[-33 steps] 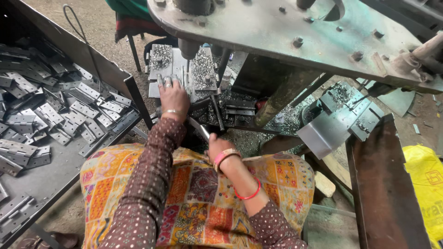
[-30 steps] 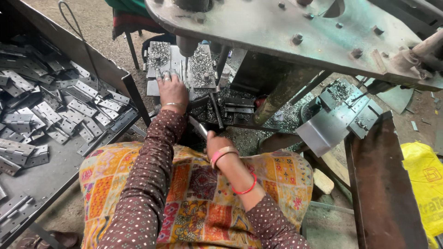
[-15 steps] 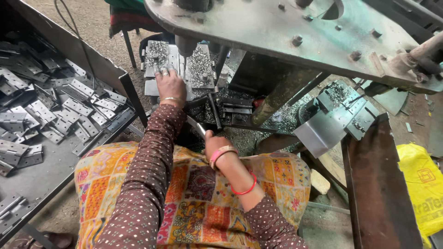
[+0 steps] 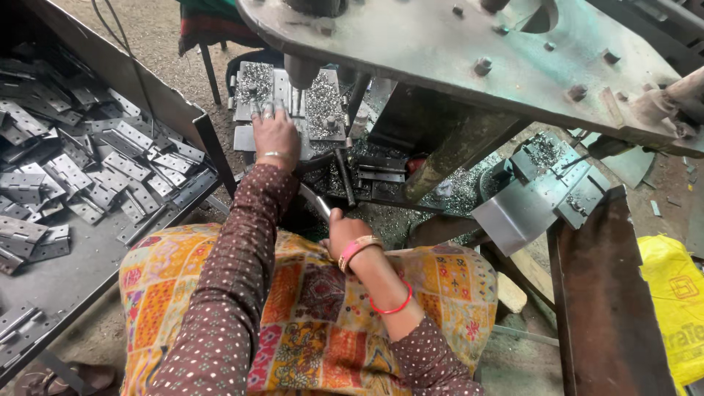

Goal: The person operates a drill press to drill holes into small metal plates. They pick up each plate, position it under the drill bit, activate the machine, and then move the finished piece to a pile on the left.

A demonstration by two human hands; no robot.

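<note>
My left hand (image 4: 276,136) reaches forward and lies flat on the press bed (image 4: 323,95), fingers pressing a small metal plate under the round ram (image 4: 301,70). Metal chips cover the bed on both sides of the ram. My right hand (image 4: 343,229) sits close to my lap, closed around a thin metal lever (image 4: 317,203) that slants up towards the press. Bangles show on both wrists.
A large metal tray (image 4: 66,286) at my left holds several flat metal hinges (image 4: 110,172). The heavy steel press frame (image 4: 469,59) overhangs the work. A rusty steel beam (image 4: 609,308) and bent sheet pieces (image 4: 543,198) lie to the right, with a yellow sack (image 4: 678,293) beyond.
My left hand has slid further forward onto the press bed, under the ram. My right hand has stayed on the lever near my lap.
</note>
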